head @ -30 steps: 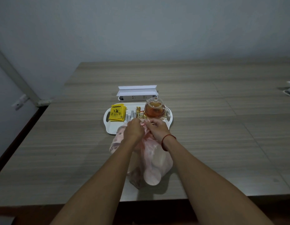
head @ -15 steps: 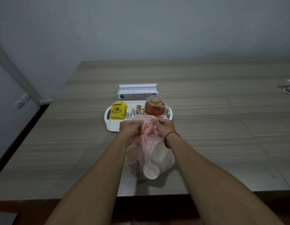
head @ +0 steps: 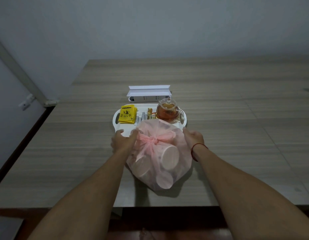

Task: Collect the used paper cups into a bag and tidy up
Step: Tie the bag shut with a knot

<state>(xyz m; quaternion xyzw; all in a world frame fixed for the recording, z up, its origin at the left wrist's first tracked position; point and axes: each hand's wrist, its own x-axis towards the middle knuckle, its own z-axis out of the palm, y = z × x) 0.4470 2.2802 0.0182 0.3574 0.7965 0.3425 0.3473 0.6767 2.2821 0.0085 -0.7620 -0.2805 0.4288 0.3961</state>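
A translucent pink plastic bag lies on the wooden table near its front edge, knotted shut at the top. Several white paper cups show through it, lying on their sides. My left hand is at the bag's left side, its fingers curled round the left end of the knotted tie. My right hand sits against the bag's right side with fingers relaxed, clear of the knot. A red string circles my right wrist.
Just behind the bag is a white tray with yellow tea packets, small sachets and a glass teapot of amber tea. A white power strip and a folded white box lie beyond it. Walls stand behind and to the left.
My hands were together at the bag's mouth tying it. They have drawn apart to either side, leaving a tight knot. The right hand has let go of the tie.
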